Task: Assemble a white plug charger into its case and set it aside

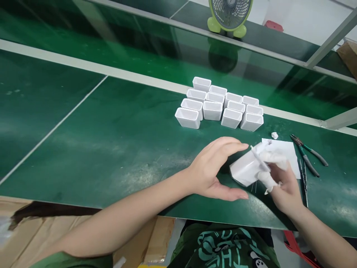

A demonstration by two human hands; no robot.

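White plastic rectangular housing (247, 169) sits tilted just above the green surface (111, 149), near its front edge. Your right hand (281, 182), fingertips in white cots, has its grip closed on the housing's right end. Your left hand (214, 167) is open, curved beside the housing, gripping nothing. Bring the left palm in for support, and keep thin pins under the housing clear of the surface. Finished white housings (220, 106) stand grouped behind; green-handled pliers (308, 152) lie to the right.

Bright overhead light – glare on bench (111, 149) (hands motion-blurred).
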